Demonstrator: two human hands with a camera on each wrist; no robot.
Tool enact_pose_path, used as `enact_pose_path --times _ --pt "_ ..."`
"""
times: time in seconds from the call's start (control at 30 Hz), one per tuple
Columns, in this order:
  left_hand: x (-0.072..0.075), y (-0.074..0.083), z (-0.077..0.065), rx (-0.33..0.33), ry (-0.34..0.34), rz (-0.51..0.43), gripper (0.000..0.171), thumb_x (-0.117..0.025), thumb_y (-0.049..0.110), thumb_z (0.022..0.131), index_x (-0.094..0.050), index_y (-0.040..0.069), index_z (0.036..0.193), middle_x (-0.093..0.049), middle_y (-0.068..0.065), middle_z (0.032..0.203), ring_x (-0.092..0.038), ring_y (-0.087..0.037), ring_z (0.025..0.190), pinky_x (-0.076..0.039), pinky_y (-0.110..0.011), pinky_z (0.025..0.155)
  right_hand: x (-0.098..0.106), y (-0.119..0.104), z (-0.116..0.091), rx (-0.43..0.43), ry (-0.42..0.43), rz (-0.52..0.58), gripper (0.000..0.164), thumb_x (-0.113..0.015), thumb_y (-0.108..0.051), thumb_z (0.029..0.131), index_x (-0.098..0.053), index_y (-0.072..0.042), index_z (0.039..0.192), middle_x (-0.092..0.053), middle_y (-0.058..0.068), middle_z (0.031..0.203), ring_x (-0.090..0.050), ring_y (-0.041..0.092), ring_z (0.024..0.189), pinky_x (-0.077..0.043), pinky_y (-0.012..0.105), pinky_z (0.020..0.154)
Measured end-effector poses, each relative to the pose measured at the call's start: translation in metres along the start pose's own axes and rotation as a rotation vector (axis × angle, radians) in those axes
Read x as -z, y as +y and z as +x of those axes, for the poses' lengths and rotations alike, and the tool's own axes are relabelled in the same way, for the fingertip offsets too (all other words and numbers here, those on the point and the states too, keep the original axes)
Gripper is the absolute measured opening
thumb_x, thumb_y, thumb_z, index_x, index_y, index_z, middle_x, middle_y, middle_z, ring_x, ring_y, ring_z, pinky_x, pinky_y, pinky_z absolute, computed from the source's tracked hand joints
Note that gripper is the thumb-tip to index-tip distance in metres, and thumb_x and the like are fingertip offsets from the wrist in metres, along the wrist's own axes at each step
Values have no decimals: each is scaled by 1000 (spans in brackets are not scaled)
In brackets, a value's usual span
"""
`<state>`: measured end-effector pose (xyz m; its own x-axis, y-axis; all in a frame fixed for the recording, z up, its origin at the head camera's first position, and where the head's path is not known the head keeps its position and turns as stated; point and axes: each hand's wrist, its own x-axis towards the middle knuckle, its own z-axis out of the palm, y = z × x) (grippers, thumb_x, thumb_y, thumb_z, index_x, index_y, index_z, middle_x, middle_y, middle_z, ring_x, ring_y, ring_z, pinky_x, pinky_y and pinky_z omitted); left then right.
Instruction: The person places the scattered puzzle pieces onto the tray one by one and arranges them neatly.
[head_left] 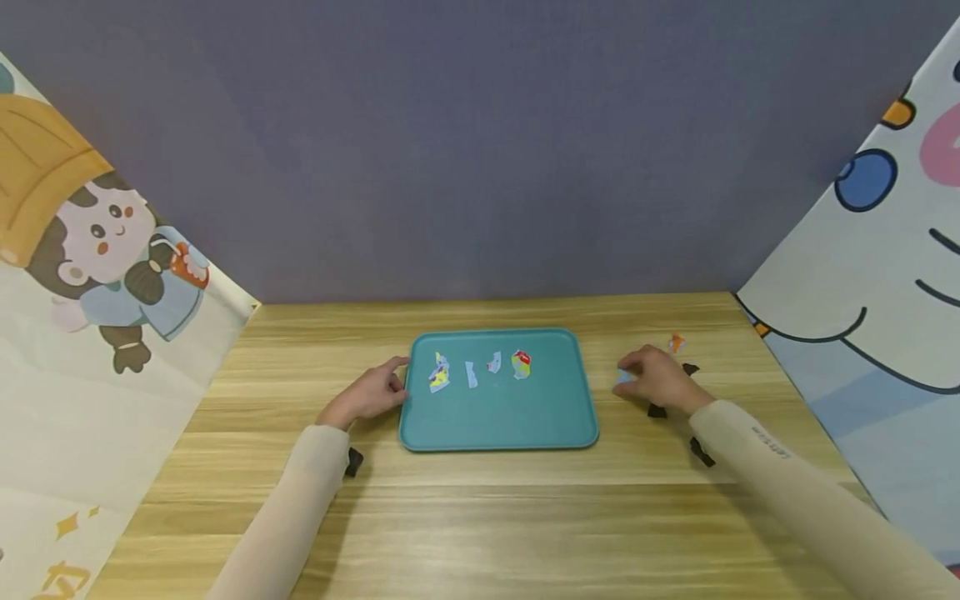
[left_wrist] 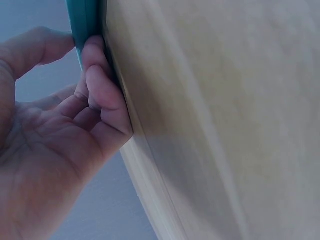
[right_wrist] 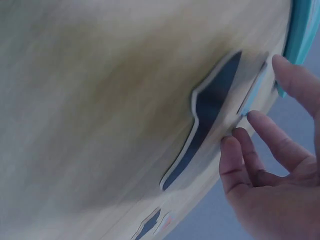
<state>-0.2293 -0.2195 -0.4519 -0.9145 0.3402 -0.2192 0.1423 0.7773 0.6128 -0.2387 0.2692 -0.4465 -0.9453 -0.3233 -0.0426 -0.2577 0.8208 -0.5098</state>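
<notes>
At the left rim of the teal tray (head_left: 498,425) rests my left hand (head_left: 375,392), its fingertips touching the edge. In the left wrist view this hand (left_wrist: 65,120) has its thumb tip at the rim and some fingers bent beside it, low over the tabletop. To the right of the tray, my right hand (head_left: 656,379) pinches a flat light-blue puzzle piece (head_left: 624,377) between thumb and fingertips. The right wrist view shows that piece (right_wrist: 254,92) close over the wood, a larger dark piece (right_wrist: 212,107) lying near the fingers.
Inside the tray lie several coloured pieces, among them a yellow-and-purple one (head_left: 439,375) and a red-and-yellow one (head_left: 521,364). Dark pieces (head_left: 702,452) and an orange one (head_left: 677,342) surround the right forearm. Another dark piece (head_left: 353,462) is beside the left sleeve. A grey partition stands behind.
</notes>
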Motion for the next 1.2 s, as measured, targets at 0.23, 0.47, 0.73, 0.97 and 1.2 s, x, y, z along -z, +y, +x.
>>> enact_pose_path --times 0.23,0.47,0.73,0.97,1.2 --pt "0 0 -1 -3 7 1 64 -62 13 90 -31 2 145 -62 -5 87 -57 -17 77 -47 -37 72 -6 -3 3 -10 18 -37 36 -78 -19 78 -68 2 105 -58 15 99 -57 32 91 -45 47 80" --pt "-1 0 -1 -6 7 1 64 -62 10 89 -31 0 144 -61 -5 85 -57 -17 74 -47 -36 70 -5 -8 2 -56 -11 -25 32 -74 -16 81 -67 2 107 -59 15 102 -57 31 92 -45 46 80" --pt "-1 1 0 13 6 8 65 -63 11 89 -31 3 145 -61 -4 85 -57 -17 74 -47 -36 71 -3 -9 4 -92 -33 -22 32 -73 -15 82 -66 1 108 -61 15 104 -57 32 95 -45 46 82" --pt "-1 2 -1 20 6 9 65 -62 11 89 -31 3 145 -61 -4 85 -57 -17 75 -47 -36 72 -3 -8 6 -99 -48 -11 32 -72 -17 81 -65 -1 108 -60 11 97 -55 25 86 -46 42 74" --pt "-1 1 -1 24 6 10 64 -63 12 89 -32 4 145 -61 -4 86 -57 -17 75 -47 -36 72 4 -18 8 -68 6 68 38 -72 -17 83 -63 2 115 -63 12 102 -59 22 85 -49 39 72"
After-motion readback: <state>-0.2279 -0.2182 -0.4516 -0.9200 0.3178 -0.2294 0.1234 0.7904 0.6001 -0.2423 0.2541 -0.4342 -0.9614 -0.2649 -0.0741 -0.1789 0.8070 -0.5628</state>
